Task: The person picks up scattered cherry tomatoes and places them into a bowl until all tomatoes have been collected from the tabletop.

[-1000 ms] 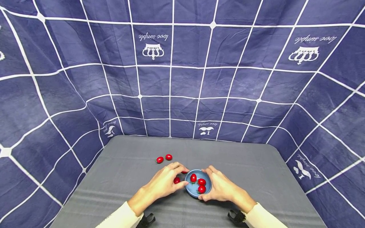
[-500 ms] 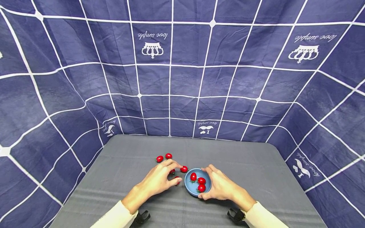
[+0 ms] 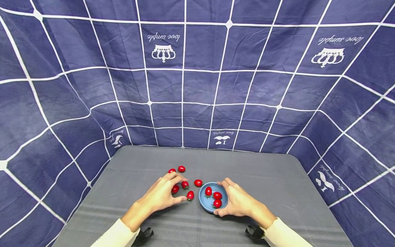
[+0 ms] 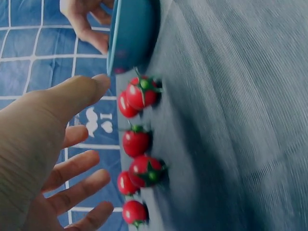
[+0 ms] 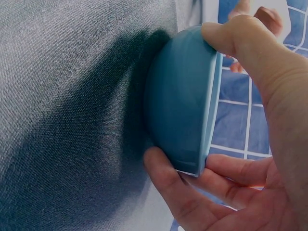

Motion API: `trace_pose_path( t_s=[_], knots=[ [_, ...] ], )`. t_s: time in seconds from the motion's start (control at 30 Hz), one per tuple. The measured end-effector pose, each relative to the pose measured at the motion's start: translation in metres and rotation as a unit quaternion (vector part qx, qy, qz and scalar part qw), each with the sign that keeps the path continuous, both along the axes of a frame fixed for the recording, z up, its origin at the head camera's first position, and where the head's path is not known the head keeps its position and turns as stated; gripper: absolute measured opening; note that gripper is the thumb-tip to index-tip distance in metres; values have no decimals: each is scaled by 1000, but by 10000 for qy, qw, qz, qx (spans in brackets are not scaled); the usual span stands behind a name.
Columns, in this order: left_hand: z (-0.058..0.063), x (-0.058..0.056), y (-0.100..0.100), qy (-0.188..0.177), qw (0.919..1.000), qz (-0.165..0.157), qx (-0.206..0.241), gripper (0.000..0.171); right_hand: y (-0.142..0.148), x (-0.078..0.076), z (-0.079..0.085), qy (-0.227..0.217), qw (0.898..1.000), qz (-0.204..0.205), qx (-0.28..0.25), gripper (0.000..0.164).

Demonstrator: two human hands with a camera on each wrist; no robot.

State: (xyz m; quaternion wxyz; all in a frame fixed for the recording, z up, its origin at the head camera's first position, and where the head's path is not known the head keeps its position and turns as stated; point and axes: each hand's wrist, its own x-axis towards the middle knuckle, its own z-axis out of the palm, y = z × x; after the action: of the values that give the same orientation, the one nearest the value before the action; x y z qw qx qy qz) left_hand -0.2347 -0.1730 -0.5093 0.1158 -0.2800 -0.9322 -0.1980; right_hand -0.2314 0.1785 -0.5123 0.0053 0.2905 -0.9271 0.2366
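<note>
My right hand (image 3: 239, 202) grips a small blue bowl (image 3: 206, 201) from its right side. In the right wrist view, the thumb lies on one side of the bowl (image 5: 180, 101) and the fingers on the opposite side. Three red cherry tomatoes (image 3: 217, 195) with green stems lie inside. To the left, my left hand (image 3: 158, 195) hovers over several loose cherry tomatoes (image 3: 190, 195), its thumb and fingers spread apart. The left wrist view shows nothing held between thumb and fingers; the nearest tomatoes (image 4: 142, 92) sit beside the thumb, close to the bowl.
Grey cloth covers the table (image 3: 256, 171). One tomato (image 3: 198, 183) lies just left of the bowl, and another (image 3: 181, 168) lies farther back. A blue curtain (image 3: 197, 85) with white grid lines encloses the back and both sides.
My left hand has drawn back from the bowl's left rim and moved left over the loose tomatoes, uncovering some of them. The right hand stays on the bowl.
</note>
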Motion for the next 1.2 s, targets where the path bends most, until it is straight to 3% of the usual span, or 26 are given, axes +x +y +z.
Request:
trace_pose_path(
  t_s=[0.17, 0.43, 0.57, 0.8, 1.2],
  knots=[
    [-8, -1, -15, -165, 9997, 93, -169, 67, -1, 0, 0, -56, 10000, 22, 6, 104],
    [-18, -4, -26, -586, 9981, 164, -39, 71, 1, -1, 0, -16, 10000, -24, 76, 105],
    [-21, -9, -26, -703, 9974, 50, 170, 70, 1, -1, 1, 14, 10000, -11, 87, 104],
    [-25, -16, -25, -613, 9963, -288, 523, 57, -1, -1, 0, -24, 10000, 14, 62, 104],
    [-27, -18, -24, -477, 9950, -462, 752, 37, -2, 0, -1, -68, 10000, -31, 49, 102]
  ],
)
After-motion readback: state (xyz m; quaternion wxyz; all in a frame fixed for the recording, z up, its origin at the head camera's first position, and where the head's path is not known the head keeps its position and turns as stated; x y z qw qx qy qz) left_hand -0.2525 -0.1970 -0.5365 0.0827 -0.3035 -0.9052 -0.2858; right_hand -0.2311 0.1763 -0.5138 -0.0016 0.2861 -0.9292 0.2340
